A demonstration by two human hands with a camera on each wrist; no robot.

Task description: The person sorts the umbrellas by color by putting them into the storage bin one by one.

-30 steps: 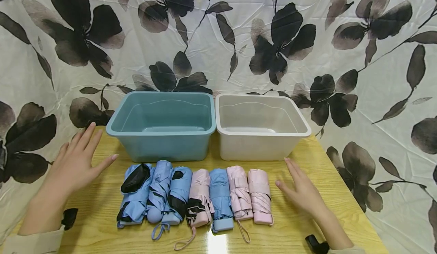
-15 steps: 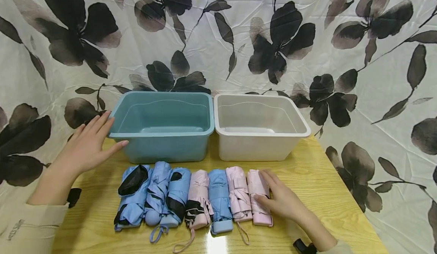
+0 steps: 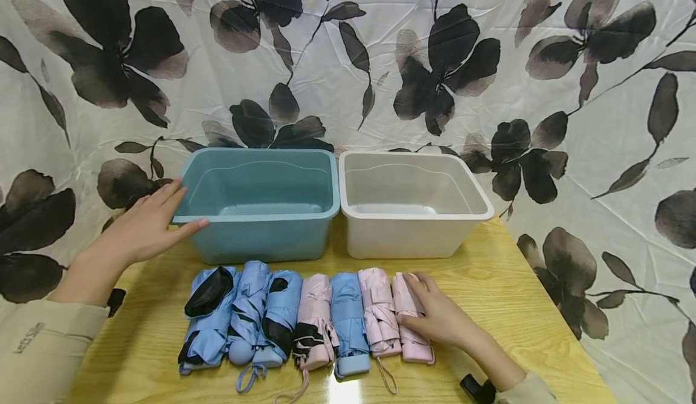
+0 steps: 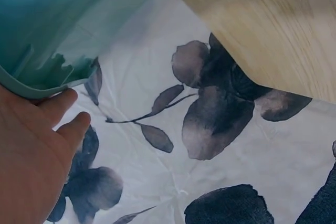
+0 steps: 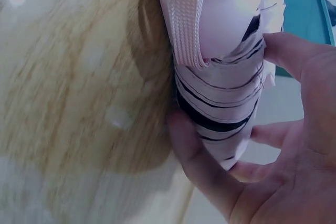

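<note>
My right hand (image 3: 443, 316) curls its fingers and thumb around the rightmost folded umbrella (image 3: 416, 351), a pink one lying on the table. In the right wrist view, this umbrella (image 5: 223, 19) shows its smooth pink handle end and woven wrist strap. Beside it lies another pink umbrella (image 3: 380, 310), then a blue one (image 3: 350, 313), a pink one with black trim (image 3: 315, 298), and several blue ones with black parts (image 3: 209, 325). At the blue-green bin (image 3: 261, 238), my left hand (image 3: 138, 226) touches the left rim with fingers extended, holding nothing loose.
A white bin (image 3: 408, 235) stands right of the blue-green one, both behind the umbrella row. Floral cloth (image 3: 348, 60) hangs behind the wooden table (image 3: 516, 307). Wrist cords from some umbrellas trail toward the front.
My right hand has come in from the right and taken hold of the rightmost pink umbrella. My left hand has moved right to the blue-green bin's rim. The umbrellas keep their row.
</note>
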